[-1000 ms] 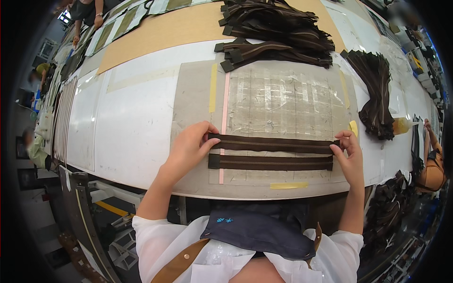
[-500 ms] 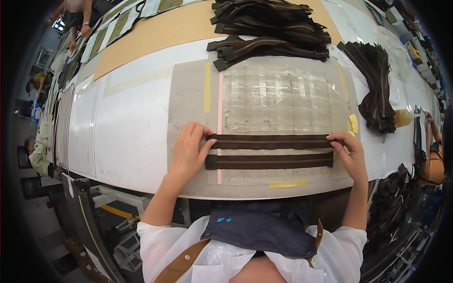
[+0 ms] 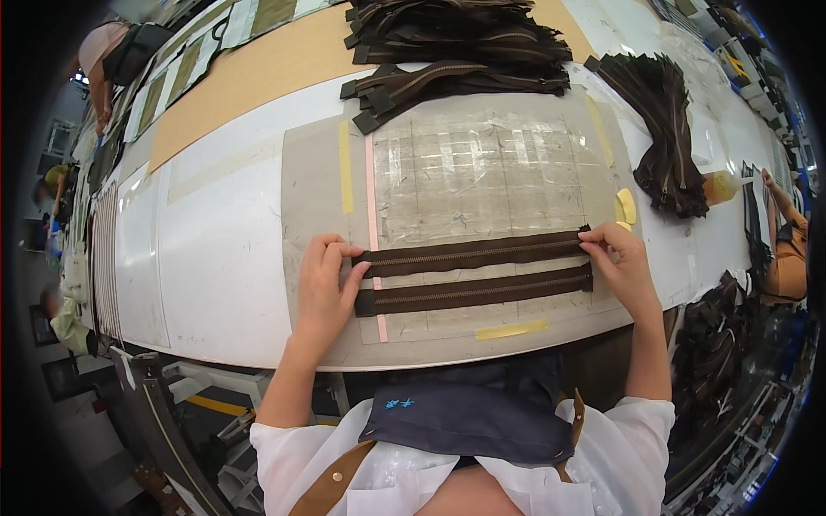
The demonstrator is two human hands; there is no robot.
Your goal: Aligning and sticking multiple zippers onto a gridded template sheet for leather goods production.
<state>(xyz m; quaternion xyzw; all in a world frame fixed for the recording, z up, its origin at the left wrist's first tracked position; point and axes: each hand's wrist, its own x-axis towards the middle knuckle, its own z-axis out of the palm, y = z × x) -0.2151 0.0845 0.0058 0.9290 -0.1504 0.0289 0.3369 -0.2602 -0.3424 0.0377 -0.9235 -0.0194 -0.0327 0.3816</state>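
Observation:
Two dark brown zippers lie side by side across a grey marked mat [image 3: 310, 198] on a white table. My left hand [image 3: 325, 284] presses the left end of the upper zipper [image 3: 473, 253] at a pink tape line [image 3: 372, 198]. My right hand [image 3: 624, 265] pinches that zipper's right end. The lower zipper [image 3: 473, 291] rests just below, flat, touched by my left thumb.
A heap of dark zippers [image 3: 456, 43] lies at the far edge of the mat, another pile [image 3: 667, 138] to the right. Yellow tape strips [image 3: 513, 329] mark the mat. A brown sheet [image 3: 258, 77] covers the table's far side. Another person [image 3: 779, 249] sits at the right.
The camera has shifted slightly. Both hands stay on the upper zipper's ends, and my left fingers have slid a little along its left end.

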